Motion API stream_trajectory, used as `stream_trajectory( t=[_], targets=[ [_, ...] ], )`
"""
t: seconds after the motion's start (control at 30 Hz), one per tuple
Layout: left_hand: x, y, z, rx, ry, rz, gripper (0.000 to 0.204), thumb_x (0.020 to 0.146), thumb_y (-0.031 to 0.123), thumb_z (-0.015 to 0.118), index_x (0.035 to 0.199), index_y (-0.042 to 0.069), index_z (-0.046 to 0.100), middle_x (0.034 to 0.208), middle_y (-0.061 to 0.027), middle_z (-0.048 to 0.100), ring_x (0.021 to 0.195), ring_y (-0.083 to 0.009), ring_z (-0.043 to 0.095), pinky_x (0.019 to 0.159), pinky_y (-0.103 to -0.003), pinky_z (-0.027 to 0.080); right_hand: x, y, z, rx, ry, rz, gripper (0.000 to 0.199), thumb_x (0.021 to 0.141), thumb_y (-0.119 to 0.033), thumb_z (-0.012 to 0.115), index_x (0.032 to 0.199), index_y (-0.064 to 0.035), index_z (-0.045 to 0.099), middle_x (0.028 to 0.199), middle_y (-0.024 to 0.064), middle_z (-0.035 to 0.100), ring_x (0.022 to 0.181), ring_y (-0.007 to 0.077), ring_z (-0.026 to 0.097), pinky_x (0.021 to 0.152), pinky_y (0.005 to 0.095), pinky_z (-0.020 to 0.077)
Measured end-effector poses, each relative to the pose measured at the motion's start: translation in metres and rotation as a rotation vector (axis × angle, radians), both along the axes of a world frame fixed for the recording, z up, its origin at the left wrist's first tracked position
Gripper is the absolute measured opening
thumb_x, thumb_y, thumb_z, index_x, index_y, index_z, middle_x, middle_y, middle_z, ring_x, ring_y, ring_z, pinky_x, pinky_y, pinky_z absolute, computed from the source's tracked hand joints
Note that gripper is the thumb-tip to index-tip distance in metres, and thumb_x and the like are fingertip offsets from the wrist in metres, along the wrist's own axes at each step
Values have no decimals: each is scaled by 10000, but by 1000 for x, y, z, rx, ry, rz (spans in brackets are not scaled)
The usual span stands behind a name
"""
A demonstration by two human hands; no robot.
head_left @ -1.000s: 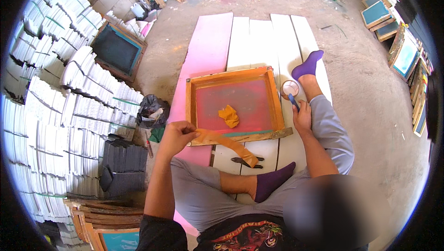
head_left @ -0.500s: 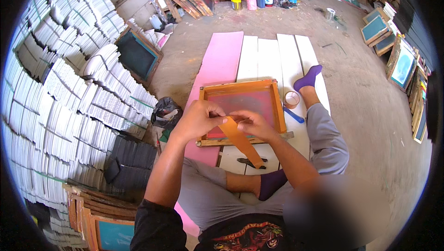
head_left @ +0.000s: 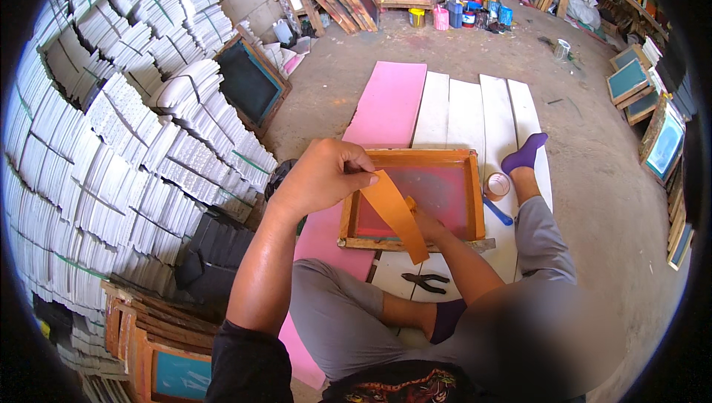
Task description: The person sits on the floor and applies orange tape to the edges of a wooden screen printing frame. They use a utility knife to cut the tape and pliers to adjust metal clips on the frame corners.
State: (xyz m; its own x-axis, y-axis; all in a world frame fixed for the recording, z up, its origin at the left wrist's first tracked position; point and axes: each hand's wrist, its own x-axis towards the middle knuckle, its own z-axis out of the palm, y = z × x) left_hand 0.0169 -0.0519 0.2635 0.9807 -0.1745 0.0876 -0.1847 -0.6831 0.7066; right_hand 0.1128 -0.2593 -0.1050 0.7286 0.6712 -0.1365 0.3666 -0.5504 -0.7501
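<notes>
My left hand [head_left: 330, 177] is raised over the near left corner of a wooden screen-printing frame [head_left: 477, 188]. Its thumb and fingers pinch the top end of a strip of brown-orange tape [head_left: 393, 210], which hangs slanting down to the right. Behind the strip, low over the frame's reddish mesh, is my right hand [head_left: 425, 225]. The tape covers much of it, so its fingers cannot be made out clearly. Dark pliers [head_left: 425, 282] lie on the white board below the frame. To the frame's right are a roll of tape [head_left: 497, 186] and a blue tool [head_left: 498, 211].
Pink and white boards [head_left: 386, 99] lie beneath the frame. Bundled paper stacks [head_left: 148, 143] rise on the left, with a dark screen [head_left: 252, 82] leaning there. More screens [head_left: 629, 80] lean along the right. Paint containers [head_left: 456, 13] stand at the back. My socked foot [head_left: 525, 152] rests on the boards.
My right hand has left the top of the tape strip and moved down behind it. My left hand keeps its pinch and has risen slightly. The view has shifted, moving the scene rightward.
</notes>
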Motion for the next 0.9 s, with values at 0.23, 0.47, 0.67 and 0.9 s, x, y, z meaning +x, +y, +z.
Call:
stream_trajectory(
  t=[0.23, 0.47, 0.67, 0.9],
  targets=[
    [16, -1, -13, -56, -3, 21, 124, 861, 71, 797, 903, -30, 738, 771, -51, 709, 717, -96, 628, 657, -274, 504, 43, -5, -22, -219, -164, -177, 582, 936, -317, 639, 1488, -180, 512, 1594, 233, 334, 1312, 408, 537, 1051, 480, 491],
    [34, -8, -18, -75, 6, -24, 122, 869, 71, 790, 924, -24, 738, 793, -44, 714, 738, -85, 626, 675, -266, 499, 53, -29, 34, 479, 364, -45, 489, 1011, -400, 595, 1368, -66, 614, 1259, 157, 673, 1217, 277, 610, 1036, 415, 475],
    [34, -16, -6, -146, -4, -37, 101, 867, 51, 778, 912, -32, 743, 792, -50, 717, 729, -91, 627, 677, -259, 500, -1, -39, 86, 581, 468, -19, 206, 919, -171, 759, 1070, -37, 718, 1000, 21, 709, 963, 85, 632, 856, 272, 513],
    [25, -12, -3, 3, -43, -7, 91, 872, 47, 773, 902, -35, 746, 788, -29, 707, 720, -80, 609, 661, -258, 488, -14, -89, 86, 495, 324, -76, 127, 884, -76, 780, 966, -3, 717, 853, -6, 701, 783, 57, 613, 730, 246, 500]
  ],
)
